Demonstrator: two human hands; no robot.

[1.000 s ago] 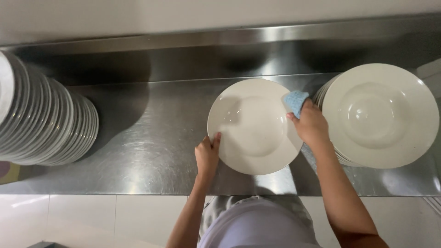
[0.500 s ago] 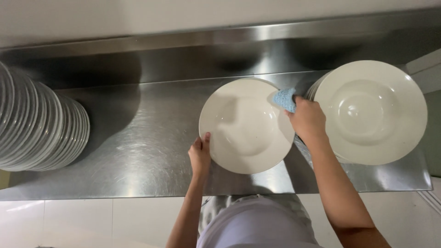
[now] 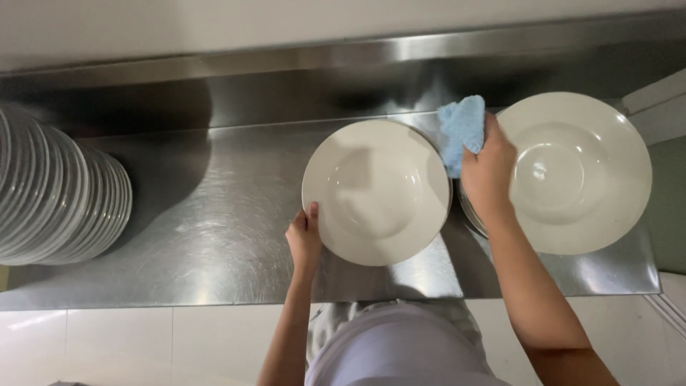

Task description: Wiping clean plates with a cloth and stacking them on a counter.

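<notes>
A tall stack of white plates stands well left of the held plate, on the steel counter. The left hand grips the held plate's lower-left rim, thumb on top, fingers beneath. The right hand, at the plate's right edge, has fingers closed on a blue cloth. Right of it lies a second plate stack.
</notes>
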